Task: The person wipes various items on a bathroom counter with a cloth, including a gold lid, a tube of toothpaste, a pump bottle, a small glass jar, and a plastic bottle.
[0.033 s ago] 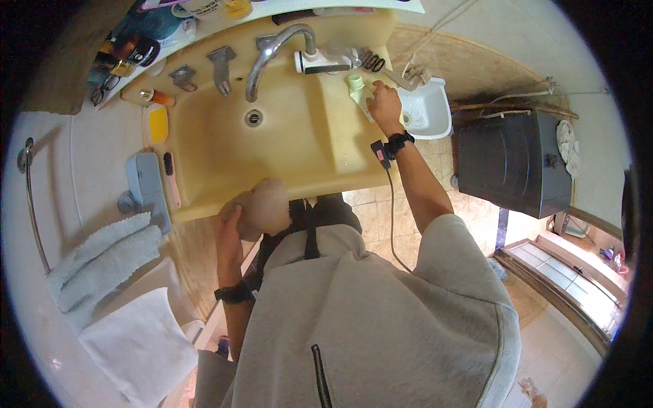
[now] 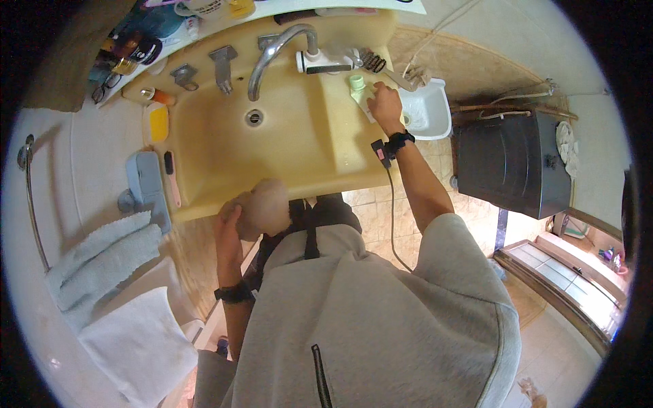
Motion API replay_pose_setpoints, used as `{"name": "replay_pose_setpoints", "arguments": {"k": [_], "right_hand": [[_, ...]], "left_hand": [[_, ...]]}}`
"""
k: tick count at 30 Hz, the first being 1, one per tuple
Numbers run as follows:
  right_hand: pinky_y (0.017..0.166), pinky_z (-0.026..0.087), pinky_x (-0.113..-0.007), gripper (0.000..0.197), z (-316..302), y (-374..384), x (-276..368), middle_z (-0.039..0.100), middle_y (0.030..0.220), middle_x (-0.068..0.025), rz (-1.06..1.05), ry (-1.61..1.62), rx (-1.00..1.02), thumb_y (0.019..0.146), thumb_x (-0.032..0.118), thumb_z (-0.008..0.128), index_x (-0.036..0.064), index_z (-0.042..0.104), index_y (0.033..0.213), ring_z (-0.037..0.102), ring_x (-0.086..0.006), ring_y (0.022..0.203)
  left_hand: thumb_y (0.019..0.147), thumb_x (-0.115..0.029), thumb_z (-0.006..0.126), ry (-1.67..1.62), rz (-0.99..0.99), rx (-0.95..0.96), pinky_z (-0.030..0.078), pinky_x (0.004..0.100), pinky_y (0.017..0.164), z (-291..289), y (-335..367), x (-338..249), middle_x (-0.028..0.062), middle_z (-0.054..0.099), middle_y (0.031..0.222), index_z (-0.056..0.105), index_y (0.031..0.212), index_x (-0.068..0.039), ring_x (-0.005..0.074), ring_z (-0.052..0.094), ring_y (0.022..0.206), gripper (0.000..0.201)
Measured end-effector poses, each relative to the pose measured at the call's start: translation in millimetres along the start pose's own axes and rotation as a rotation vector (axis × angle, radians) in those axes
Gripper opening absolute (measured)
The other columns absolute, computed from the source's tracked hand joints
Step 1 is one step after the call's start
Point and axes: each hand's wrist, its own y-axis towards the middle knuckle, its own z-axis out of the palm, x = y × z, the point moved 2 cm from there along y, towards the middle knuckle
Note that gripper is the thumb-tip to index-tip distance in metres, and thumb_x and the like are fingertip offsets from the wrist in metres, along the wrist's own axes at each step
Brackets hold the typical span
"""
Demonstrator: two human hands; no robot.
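Much open room was seen in smooth basin; nr front edge, rounded beige obj. was clamped in L hand; R hand was set at green-capped btl., grip unclear.

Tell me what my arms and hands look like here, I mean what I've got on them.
Your left hand and right hand are ungloved. There's a black band on the left wrist and another black strap on the right. Beside the right one sits a small black box with a pinkish patch, and a thin dark cable runs toward your grey top. Its right sleeve is short.
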Motion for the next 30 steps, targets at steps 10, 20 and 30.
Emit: {"name": "replay_pose_setpoints", "arguments": {"k": [10,20,30], "right_hand": [[0.08,0.054,-0.044,0.039,6.7,-23.7,11.8,0.07,0.093,-0.021,0.221,0.25,0.345,0.072,0.03,0.077,0.0018,0.067,0.097,0.068,-0.0356,0.089],[0.067,0.052,-0.042,0.024,-124.2,-111.0,219.2,0.067,0.084,-0.021,-0.155,0.811,0.596,0.09,0.011,0.06,0.0022,0.05,0.11,0.067,-0.035,0.073],[0.062,0.051,-0.03,0.024,-154.6,-125.3,271.4,0.064,0.091,-0.0108,-0.225,0.857,0.833,0.099,0.006,0.052,0.0055,0.041,0.121,0.064,-0.0143,0.071]], "left_hand": [[0.091,-0.017,0.062,0.189,0.251,0.03,0.044,0.0291,0.089,-8.7,8.7,-18.6,0.003,0.067,0.096,0.066,0.1,-0.002,0.0134,0.058,0.097,0.018],[0.076,-0.015,0.082,0.536,0.67,0.078,0.048,0.0337,0.092,47.0,15.0,-73.2,0.0099,0.067,0.115,0.062,0.115,-0.002,0.0176,0.061,0.111,0.046],[0.082,-0.012,0.076,0.127,0.564,0.157,0.048,0.0296,0.086,36.6,19.1,-80.9,0.0068,0.067,0.107,0.062,0.12,-0.002,0.0129,0.063,0.096,0.042]]}}
